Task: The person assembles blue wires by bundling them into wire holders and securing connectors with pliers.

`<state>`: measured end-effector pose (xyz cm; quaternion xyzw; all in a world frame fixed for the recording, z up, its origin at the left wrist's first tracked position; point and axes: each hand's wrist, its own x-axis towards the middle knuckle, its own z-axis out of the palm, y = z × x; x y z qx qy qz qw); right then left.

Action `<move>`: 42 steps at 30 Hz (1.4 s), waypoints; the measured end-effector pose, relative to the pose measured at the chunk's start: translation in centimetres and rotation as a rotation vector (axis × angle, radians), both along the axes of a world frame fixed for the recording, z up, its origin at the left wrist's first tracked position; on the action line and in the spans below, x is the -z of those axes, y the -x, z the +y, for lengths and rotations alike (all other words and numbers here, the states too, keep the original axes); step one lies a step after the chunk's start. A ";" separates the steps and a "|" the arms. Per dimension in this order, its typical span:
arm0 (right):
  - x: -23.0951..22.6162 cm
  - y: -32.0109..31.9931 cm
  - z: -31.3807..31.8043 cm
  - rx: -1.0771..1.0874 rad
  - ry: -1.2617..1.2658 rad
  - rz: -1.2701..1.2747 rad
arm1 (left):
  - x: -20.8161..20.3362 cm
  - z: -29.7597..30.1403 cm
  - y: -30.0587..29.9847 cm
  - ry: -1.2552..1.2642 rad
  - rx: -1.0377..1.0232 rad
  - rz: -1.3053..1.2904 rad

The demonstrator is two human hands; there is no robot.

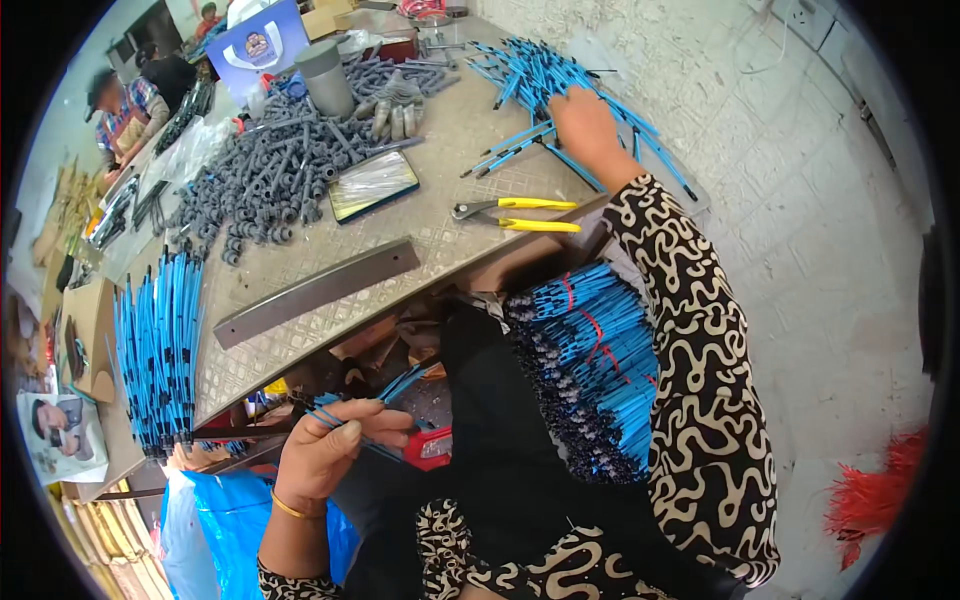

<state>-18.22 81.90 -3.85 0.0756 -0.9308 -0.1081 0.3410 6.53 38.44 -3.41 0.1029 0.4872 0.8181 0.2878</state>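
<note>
My left hand (340, 440), with a gold bangle at the wrist, is closed around a few thin blue cables (402, 382) in front of my lap. On the right end of the table, my right hand (585, 125) is in a loose pile of blue cables with black ends (530, 75). Its fingers are curled down on the cables, and their tips are partly hidden. A pair of pliers with yellow handles (540, 204) lies near the table edge below that hand. Bundles of blue cables with red ties (590, 330) rest beside my right forearm, below table level.
Grey ribbed plastic parts (270, 165) are heaped across the table, around a grey canister (324, 80). A metal bar (318, 292) lies along the near edge. More blue cables (158, 350) hang over the left edge. A person (128, 120) sits at the far left.
</note>
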 end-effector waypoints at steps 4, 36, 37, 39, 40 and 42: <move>-2.1 2.3 -0.2 -0.197 0.234 -0.007 | 0.4 -0.4 0.3 -0.010 -0.071 -0.062; 0.6 -18.7 -22.3 -0.941 1.469 -1.635 | -0.8 3.9 5.5 -0.019 -0.876 0.307; 1.1 -19.5 -22.0 -0.890 1.511 -1.579 | -0.8 3.7 5.4 -0.088 -0.858 0.350; 2.3 -21.4 -21.3 -0.928 1.554 -1.490 | -0.7 3.6 5.1 0.142 -0.995 0.329; 2.8 -22.4 -20.8 -0.891 1.568 -1.440 | -0.6 3.8 4.9 0.099 -0.920 0.404; 3.9 -23.8 -20.1 -0.778 1.506 -1.122 | -0.5 4.0 4.7 0.072 -0.869 0.388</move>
